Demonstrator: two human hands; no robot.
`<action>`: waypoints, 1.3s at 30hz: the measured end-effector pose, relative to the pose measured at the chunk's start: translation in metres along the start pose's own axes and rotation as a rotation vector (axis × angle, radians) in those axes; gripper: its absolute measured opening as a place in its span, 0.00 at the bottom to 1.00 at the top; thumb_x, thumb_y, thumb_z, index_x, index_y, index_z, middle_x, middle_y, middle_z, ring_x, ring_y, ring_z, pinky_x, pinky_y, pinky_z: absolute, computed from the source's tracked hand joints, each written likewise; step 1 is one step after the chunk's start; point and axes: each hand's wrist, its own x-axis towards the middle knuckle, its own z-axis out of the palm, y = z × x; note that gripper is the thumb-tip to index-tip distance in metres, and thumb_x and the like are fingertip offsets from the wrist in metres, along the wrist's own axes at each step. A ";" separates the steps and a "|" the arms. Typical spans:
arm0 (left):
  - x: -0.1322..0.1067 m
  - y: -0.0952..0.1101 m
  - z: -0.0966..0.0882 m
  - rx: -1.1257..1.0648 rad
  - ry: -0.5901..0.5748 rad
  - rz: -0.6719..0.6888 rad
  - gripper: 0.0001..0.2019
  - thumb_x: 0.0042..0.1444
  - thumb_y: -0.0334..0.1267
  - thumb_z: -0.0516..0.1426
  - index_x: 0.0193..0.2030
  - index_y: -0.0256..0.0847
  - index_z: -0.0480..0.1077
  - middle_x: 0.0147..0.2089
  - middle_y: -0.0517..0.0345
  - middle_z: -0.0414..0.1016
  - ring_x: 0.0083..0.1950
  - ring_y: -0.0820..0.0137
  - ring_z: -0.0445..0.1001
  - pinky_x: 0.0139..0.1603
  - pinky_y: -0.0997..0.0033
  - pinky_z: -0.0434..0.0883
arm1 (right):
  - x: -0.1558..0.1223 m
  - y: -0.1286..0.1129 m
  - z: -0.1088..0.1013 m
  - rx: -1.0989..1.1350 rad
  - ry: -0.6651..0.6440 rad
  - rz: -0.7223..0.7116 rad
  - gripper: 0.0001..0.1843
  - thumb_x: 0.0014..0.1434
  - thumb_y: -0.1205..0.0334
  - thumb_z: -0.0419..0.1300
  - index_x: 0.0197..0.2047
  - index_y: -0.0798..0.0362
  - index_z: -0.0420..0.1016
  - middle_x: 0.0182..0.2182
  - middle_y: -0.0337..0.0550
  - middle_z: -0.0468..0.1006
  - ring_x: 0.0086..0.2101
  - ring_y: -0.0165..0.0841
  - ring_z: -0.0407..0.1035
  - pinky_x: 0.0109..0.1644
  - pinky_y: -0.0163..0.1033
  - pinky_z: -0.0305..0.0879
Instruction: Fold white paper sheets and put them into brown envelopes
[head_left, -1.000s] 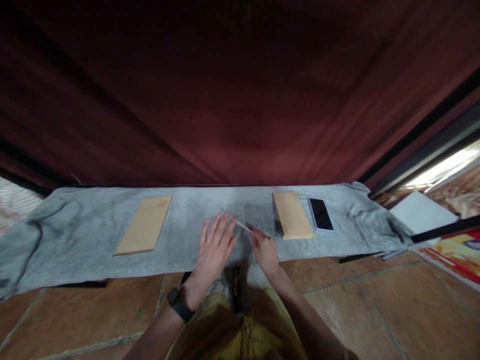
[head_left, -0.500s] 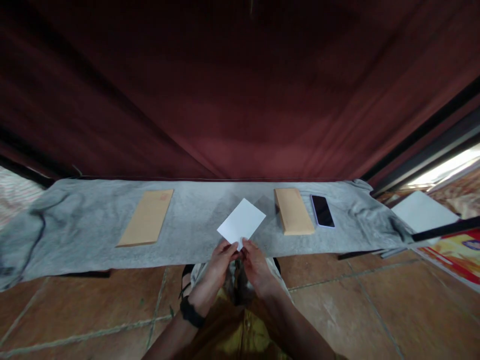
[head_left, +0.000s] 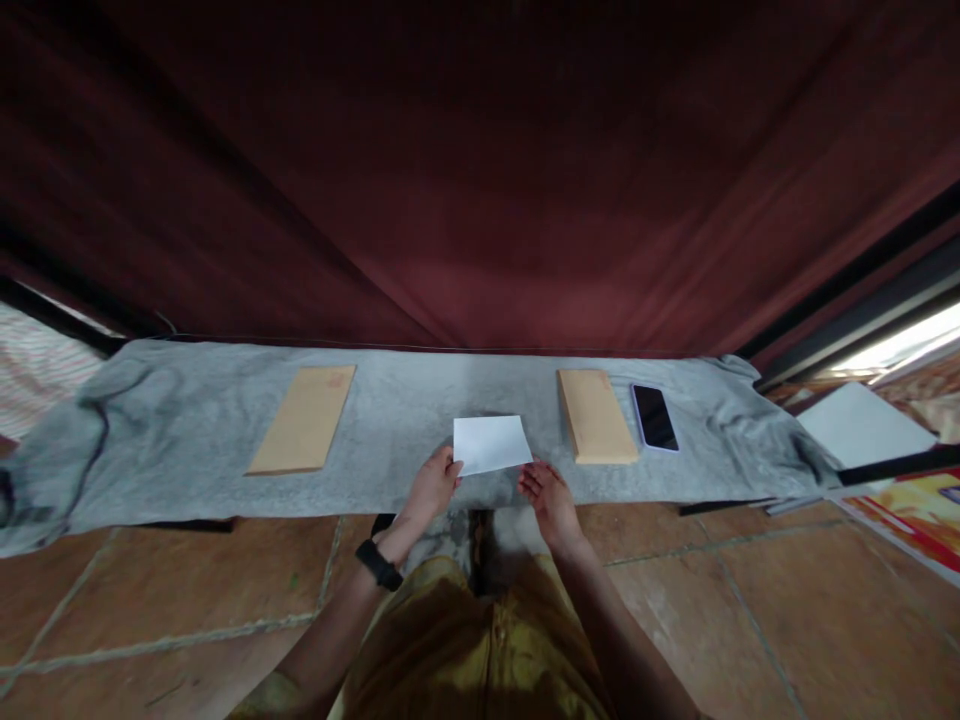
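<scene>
A small white sheet of paper (head_left: pixel 491 443) is held just above the grey cloth, its long edge roughly level. My left hand (head_left: pixel 435 485), with a dark band on the wrist, pinches its lower left corner between thumb and fingers. At the lower right corner, the fingertips of my right hand (head_left: pixel 549 495) meet the paper, fingers curled and palm partly turned up. Off to the left lies a flat brown envelope (head_left: pixel 306 420). To the right of the paper is a thicker stack of brown envelopes (head_left: pixel 598 418).
A phone with a dark screen (head_left: pixel 655 417) lies right of the envelope stack. Grey cloth (head_left: pixel 405 400) covers the narrow bench. Behind it hangs a dark red curtain (head_left: pixel 480 250). A white board (head_left: pixel 866 425) and a colourful printed box (head_left: pixel 911 515) are at far right.
The white paper has turned from a diagonal to a nearly level position. My hands have moved apart, from its near corner to its two lower corners.
</scene>
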 end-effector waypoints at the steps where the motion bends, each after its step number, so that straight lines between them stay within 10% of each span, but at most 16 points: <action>1: 0.001 -0.001 0.000 0.039 0.013 0.007 0.04 0.56 0.36 0.55 0.32 0.43 0.64 0.22 0.67 0.66 0.22 0.72 0.66 0.27 0.73 0.61 | 0.000 0.001 -0.003 -0.061 0.032 -0.034 0.17 0.55 0.51 0.65 0.44 0.50 0.72 0.37 0.43 0.80 0.32 0.35 0.75 0.37 0.41 0.74; 5: 0.004 -0.003 -0.002 0.193 0.026 0.023 0.02 0.59 0.32 0.54 0.37 0.42 0.67 0.23 0.66 0.68 0.25 0.70 0.68 0.31 0.71 0.62 | -0.004 0.003 -0.014 -0.531 0.092 -0.391 0.20 0.64 0.52 0.54 0.56 0.50 0.70 0.49 0.50 0.79 0.44 0.39 0.75 0.46 0.46 0.75; 12: 0.015 0.005 -0.008 0.440 -0.025 0.030 0.05 0.62 0.31 0.54 0.44 0.40 0.69 0.36 0.55 0.78 0.37 0.66 0.77 0.40 0.69 0.67 | -0.015 0.007 -0.005 -1.453 -0.387 -0.951 0.25 0.71 0.61 0.49 0.69 0.51 0.65 0.68 0.49 0.64 0.68 0.43 0.55 0.71 0.56 0.53; 25: 0.000 0.013 0.002 0.783 0.113 -0.022 0.15 0.69 0.38 0.50 0.59 0.36 0.64 0.44 0.45 0.80 0.44 0.57 0.81 0.44 0.62 0.73 | -0.010 0.019 0.001 -1.673 -0.451 -0.919 0.25 0.72 0.56 0.50 0.70 0.50 0.63 0.69 0.49 0.64 0.66 0.43 0.57 0.72 0.57 0.47; 33: -0.032 -0.018 0.038 0.912 0.120 0.630 0.18 0.71 0.36 0.46 0.62 0.35 0.67 0.63 0.42 0.73 0.66 0.58 0.70 0.66 0.54 0.67 | -0.012 0.014 0.006 -1.687 -0.448 -0.897 0.24 0.71 0.60 0.52 0.68 0.49 0.66 0.68 0.47 0.65 0.66 0.43 0.58 0.73 0.56 0.46; 39: -0.047 -0.032 0.052 0.995 0.156 0.632 0.25 0.72 0.44 0.46 0.67 0.30 0.63 0.70 0.38 0.66 0.72 0.57 0.63 0.70 0.52 0.64 | -0.010 0.016 -0.002 -1.690 -0.459 -0.924 0.27 0.69 0.62 0.54 0.69 0.50 0.64 0.69 0.46 0.64 0.67 0.41 0.57 0.73 0.54 0.47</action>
